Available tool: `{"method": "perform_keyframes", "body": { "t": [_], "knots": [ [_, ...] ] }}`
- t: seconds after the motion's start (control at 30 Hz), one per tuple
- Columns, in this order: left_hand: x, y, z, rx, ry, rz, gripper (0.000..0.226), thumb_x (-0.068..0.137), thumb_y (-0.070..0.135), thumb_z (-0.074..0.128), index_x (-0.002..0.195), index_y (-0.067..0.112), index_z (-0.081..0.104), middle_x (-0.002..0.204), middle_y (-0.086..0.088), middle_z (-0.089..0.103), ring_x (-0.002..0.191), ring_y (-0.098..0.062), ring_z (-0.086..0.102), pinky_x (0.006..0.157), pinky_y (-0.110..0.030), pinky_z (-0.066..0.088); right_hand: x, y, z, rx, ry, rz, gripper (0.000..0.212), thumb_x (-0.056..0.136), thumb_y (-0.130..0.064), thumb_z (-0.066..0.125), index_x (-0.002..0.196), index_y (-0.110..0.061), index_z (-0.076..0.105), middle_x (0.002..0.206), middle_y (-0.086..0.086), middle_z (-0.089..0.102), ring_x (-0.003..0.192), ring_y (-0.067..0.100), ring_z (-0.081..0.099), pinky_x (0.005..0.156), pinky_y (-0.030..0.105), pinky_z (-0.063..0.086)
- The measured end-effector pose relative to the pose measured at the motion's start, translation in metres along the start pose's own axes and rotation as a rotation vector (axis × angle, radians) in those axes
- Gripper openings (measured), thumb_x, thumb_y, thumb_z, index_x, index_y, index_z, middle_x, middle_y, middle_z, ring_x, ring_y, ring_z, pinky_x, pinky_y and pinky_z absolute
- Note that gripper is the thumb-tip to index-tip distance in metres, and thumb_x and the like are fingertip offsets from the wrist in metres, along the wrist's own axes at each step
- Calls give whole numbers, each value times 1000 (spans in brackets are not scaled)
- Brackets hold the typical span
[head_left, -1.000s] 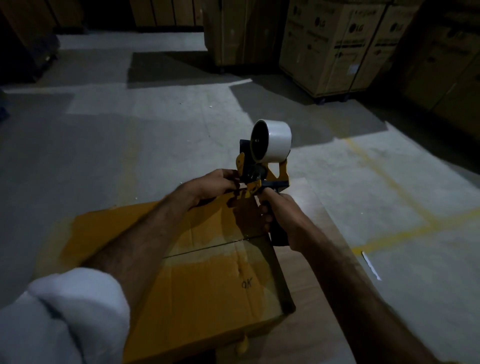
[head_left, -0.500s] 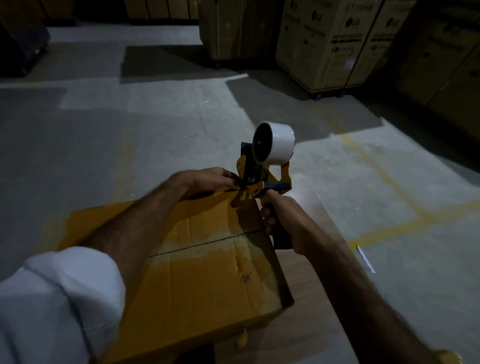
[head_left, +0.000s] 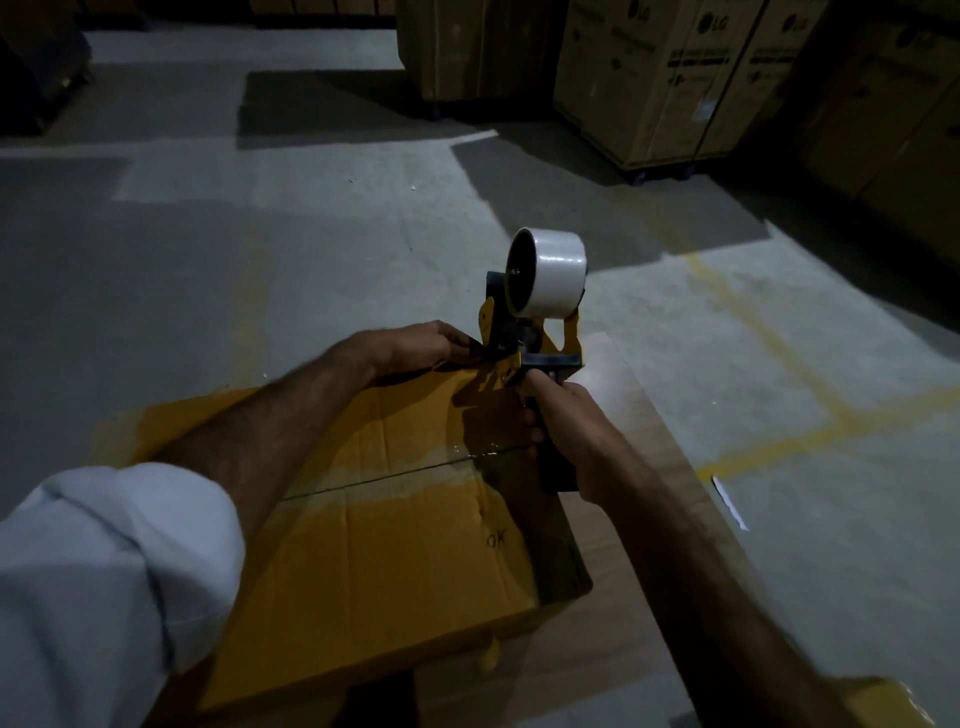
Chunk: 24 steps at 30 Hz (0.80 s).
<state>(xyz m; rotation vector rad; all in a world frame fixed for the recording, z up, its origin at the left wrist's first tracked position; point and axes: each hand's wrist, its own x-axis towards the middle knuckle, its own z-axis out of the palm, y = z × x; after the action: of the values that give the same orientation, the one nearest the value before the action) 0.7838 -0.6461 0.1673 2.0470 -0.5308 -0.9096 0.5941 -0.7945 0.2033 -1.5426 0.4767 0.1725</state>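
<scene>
Tape looks ready to go down at the far edge of the brown corrugated cardboard box (head_left: 395, 545), which lies flat on the wooden worktop (head_left: 670, 467). Your right hand (head_left: 571, 436) keeps a full, closed grip round the handle of the yellow-and-black tape dispenser (head_left: 519, 358), white roll of tape (head_left: 553, 273) raised, so the mouth tilts onto that edge. Your left hand (head_left: 415, 345) lies at the mouth, probably anchoring the tape end; shadow hides whether its fingertips pinch or only press. The flap seam (head_left: 389, 475) runs crosswise.
</scene>
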Motion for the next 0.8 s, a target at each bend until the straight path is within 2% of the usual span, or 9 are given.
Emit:
{"method": "perform_keyframes", "body": {
  "t": [0.1, 0.23, 0.33, 0.43, 0.5, 0.57, 0.67, 0.73, 0.8],
  "knots": [
    [0, 0, -1, 10, 1, 3, 29, 108, 9, 49, 132, 13, 66, 104, 5, 68, 84, -4, 60, 68, -15, 49, -12, 3, -2, -35, 1, 11, 28, 105, -33, 51, 79, -22, 49, 57, -12, 46, 48, 3, 43, 57, 25, 37],
    [-2, -1, -4, 26, -31, 40, 23, 105, 25, 56, 123, 20, 70, 117, 4, 70, 102, -10, 65, 93, -30, 51, -33, 14, -3, -43, 28, 53, 23, 104, -33, 53, 85, -20, 50, 61, -10, 46, 49, 4, 42, 51, 22, 38],
    [-2, -3, -3, -10, -74, 76, 27, 106, 25, 55, 127, 16, 70, 119, 0, 75, 105, -14, 73, 96, -31, 56, -53, 25, -7, -28, 49, 93, 24, 103, -32, 53, 83, -20, 51, 59, -11, 46, 48, 6, 42, 49, 23, 36],
    [-2, -4, -4, -2, -90, 119, 24, 108, 17, 52, 120, 18, 73, 128, -8, 72, 116, -25, 69, 105, -40, 53, -68, 33, -9, 68, 66, 131, 27, 103, -31, 54, 79, -20, 51, 59, -9, 45, 47, 7, 40, 48, 24, 35],
    [-4, -5, -3, 44, -58, 114, 26, 108, 22, 52, 116, 15, 76, 125, -10, 73, 115, -31, 69, 104, -45, 54, -72, 33, -9, 105, 78, 130, 28, 103, -31, 55, 77, -20, 50, 59, -8, 43, 47, 8, 39, 47, 24, 35],
    [-4, -3, 2, 74, -3, 99, 41, 107, 40, 52, 109, 8, 78, 111, -10, 75, 103, -34, 71, 93, -47, 55, -72, 31, -8, 91, 78, 111, 29, 102, -32, 55, 76, -21, 49, 59, -8, 42, 47, 9, 38, 48, 24, 35],
    [-4, 1, 12, 160, 116, 124, 63, 92, 76, 52, 74, 18, 69, 75, 1, 68, 70, -16, 65, 67, -33, 50, -72, 31, -5, 42, 84, 87, 30, 102, -32, 55, 75, -21, 49, 59, -9, 43, 48, 9, 39, 50, 25, 37],
    [-3, 1, 17, 216, 151, 204, 68, 79, 85, 59, 64, 19, 65, 57, 8, 60, 51, -7, 57, 52, -27, 43, -72, 30, -4, 25, 90, 82, 28, 102, -30, 54, 76, -21, 49, 58, -9, 44, 47, 8, 41, 47, 23, 40],
    [-4, 1, 18, 245, 173, 214, 72, 72, 90, 60, 62, 19, 68, 54, 8, 61, 46, -4, 55, 47, -23, 41, -74, 28, -4, 47, 87, 94, 29, 102, -27, 54, 74, -20, 49, 56, -9, 44, 45, 9, 41, 44, 22, 40]
  ]
}}
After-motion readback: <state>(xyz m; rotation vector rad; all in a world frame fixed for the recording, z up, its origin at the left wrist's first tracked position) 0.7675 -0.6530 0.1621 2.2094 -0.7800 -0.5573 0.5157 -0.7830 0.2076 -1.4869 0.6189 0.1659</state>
